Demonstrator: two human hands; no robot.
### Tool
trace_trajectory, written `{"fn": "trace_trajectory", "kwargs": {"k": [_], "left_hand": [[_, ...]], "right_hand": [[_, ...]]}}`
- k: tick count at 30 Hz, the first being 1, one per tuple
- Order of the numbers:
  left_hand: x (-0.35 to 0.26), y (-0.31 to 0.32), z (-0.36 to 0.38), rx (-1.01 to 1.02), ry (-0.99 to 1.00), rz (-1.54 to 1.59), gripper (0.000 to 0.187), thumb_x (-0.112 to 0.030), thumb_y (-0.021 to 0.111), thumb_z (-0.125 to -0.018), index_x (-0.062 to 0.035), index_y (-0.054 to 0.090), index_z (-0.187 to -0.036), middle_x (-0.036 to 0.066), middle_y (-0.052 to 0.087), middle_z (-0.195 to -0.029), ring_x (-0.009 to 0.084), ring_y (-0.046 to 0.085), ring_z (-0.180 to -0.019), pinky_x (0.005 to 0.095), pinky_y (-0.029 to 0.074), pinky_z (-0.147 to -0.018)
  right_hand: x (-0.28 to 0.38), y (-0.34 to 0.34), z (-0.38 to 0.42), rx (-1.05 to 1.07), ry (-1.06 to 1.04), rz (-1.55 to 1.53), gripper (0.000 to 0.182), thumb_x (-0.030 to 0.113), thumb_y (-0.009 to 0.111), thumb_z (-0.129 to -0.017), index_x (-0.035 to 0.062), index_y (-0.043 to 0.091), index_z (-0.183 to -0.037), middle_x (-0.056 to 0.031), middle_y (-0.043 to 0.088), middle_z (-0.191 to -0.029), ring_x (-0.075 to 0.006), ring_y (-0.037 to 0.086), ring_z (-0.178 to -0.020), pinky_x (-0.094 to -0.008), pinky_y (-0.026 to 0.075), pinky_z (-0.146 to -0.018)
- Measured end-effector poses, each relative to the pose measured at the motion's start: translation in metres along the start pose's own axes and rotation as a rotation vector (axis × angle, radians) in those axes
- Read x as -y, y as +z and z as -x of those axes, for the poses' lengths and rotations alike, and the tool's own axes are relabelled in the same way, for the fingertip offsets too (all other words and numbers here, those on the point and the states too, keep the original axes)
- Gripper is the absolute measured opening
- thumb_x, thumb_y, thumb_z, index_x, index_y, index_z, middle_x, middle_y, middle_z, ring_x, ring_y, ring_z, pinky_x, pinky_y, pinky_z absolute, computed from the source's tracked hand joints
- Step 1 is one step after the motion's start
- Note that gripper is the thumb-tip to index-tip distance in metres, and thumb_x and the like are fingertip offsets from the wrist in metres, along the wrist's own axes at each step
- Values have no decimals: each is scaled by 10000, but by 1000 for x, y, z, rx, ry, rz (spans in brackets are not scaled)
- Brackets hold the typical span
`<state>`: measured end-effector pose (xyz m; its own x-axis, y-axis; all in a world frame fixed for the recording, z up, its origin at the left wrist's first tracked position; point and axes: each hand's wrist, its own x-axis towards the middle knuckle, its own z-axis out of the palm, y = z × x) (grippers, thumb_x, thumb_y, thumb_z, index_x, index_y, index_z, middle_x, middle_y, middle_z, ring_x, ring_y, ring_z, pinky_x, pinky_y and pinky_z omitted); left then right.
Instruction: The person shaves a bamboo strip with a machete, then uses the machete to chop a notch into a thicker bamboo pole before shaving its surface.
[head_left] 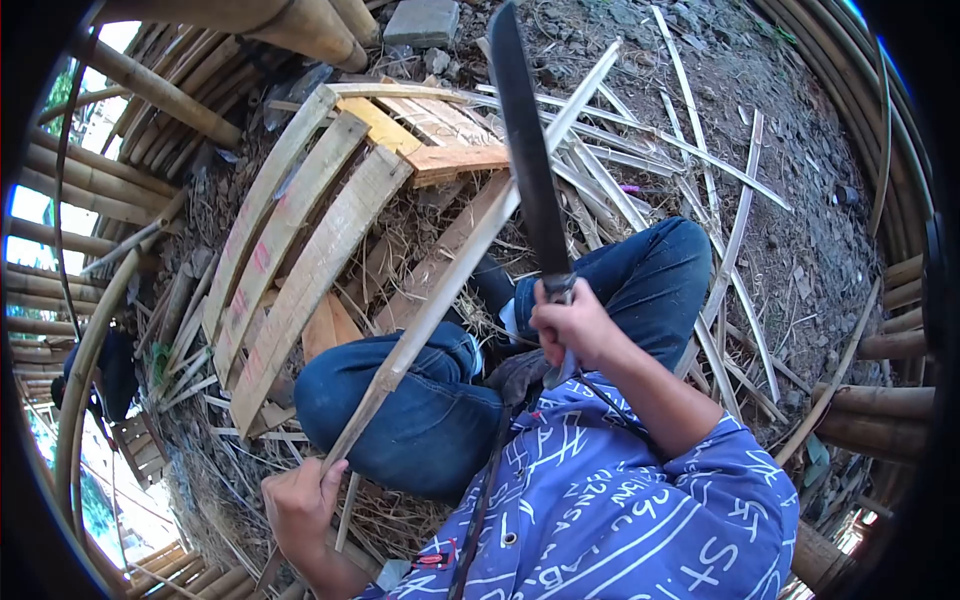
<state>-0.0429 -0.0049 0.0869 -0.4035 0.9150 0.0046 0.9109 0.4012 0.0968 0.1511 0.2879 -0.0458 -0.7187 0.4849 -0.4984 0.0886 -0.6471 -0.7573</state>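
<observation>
My right hand (575,325) is wrapped round the handle of a machete (527,140), its long dark blade pointing up and away from me. At the lower left, my left hand (305,500) grips the near end of a long split bamboo strip (440,300). The strip slants across my left thigh and up to the right, passing behind the blade in this view. Beyond my bent knees lies a wooden pallet (320,320) with several boards, and the strip overlaps its right side.
Several split bamboo strips (745,210) lie scattered over the dirt ground (810,260) at the right. A grey block (421,22) sits at the top. Bamboo pole walls (100,180) stand to the left and right. Dry shavings (400,520) litter the ground around my legs.
</observation>
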Motion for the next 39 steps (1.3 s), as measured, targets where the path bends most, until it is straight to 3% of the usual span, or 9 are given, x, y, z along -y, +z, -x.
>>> {"fn": "trace_trajectory", "kwargs": {"k": [6, 8, 11, 14, 18, 22, 23, 32, 39], "left_hand": [[0, 5, 6, 3, -19, -50, 370, -212, 760, -773, -62, 457, -624, 99, 429, -471, 288, 478, -416, 393, 342, -420], [1, 6, 9, 3, -24, -54, 368, -208, 764, -768, -63, 456, -627, 98, 432, -474, 287, 479, -419, 393, 343, -423], [-1, 6, 7, -12, -20, -69, 366, -203, 767, -763, -65, 455, -631, 97, 439, -480, 287, 483, -425, 392, 345, -429], [-5, 4, 7, -9, -27, -75, 366, -199, 766, -765, -65, 451, -631, 98, 444, -483, 290, 485, -429, 391, 349, -433], [-8, 3, 8, 21, -105, -58, 364, -186, 762, -766, -57, 449, -632, 102, 444, -479, 299, 482, -431, 396, 350, -436], [-7, 12, 20, 23, -141, -24, 357, -160, 749, -778, -37, 443, -642, 126, 453, -504, 327, 482, -452, 415, 352, -446], [-9, 17, 23, 1, -176, -2, 348, -146, 740, -784, -29, 440, -652, 140, 460, -523, 343, 484, -467, 423, 352, -454], [-41, 4, 15, 17, -393, 59, 254, -128, 580, -910, 13, 441, -750, 219, 490, -593, 437, 514, -569, 480, 372, -510], [-34, -17, 20, 226, -501, 45, 254, -170, 544, -933, 1, 465, -762, 220, 497, -577, 436, 525, -571, 482, 371, -521]], "right_hand": [[-9, 5, 6, 104, 103, 135, 137, 33, 609, -754, 27, 490, -687, -75, 517, -488, -166, 514, -354, -298, 389, -345], [8, -2, 5, -15, 80, 253, 162, 9, 608, -750, 44, 455, -709, -52, 465, -475, -148, 494, -345, -283, 386, -332], [12, -17, -8, -41, 43, 19, 187, 8, 587, -737, 65, 420, -675, -54, 465, -478, -149, 478, -331, -306, 387, -308], [1, -3, -6, -38, 100, 56, 122, 47, 591, -744, 28, 476, -708, -58, 482, -485, -161, 507, -340, -303, 398, -316], [-10, 16, 9, 192, 185, 256, 108, 43, 597, -741, 9, 514, -682, -78, 530, -509, -164, 518, -361, -291, 393, -351], [3, 15, 3, 179, 104, 158, 122, 24, 601, -739, 26, 488, -695, -59, 509, -496, -155, 509, -360, -286, 405, -353], [11, 18, 2, 162, 105, 103, 191, -14, 588, -714, 52, 419, -655, -47, 450, -500, -149, 499, -354, -276, 386, -339], [23, 34, -21, 202, 215, 22, 157, 16, 573, -735, 54, 422, -716, -58, 426, -503, -137, 427, -334, -304, 382, -328], [20, 23, -54, 63, 158, 36, 166, 15, 580, -744, 61, 439, -818, -41, 442, -535, -132, 451, -357, -305, 383, -328]]}}
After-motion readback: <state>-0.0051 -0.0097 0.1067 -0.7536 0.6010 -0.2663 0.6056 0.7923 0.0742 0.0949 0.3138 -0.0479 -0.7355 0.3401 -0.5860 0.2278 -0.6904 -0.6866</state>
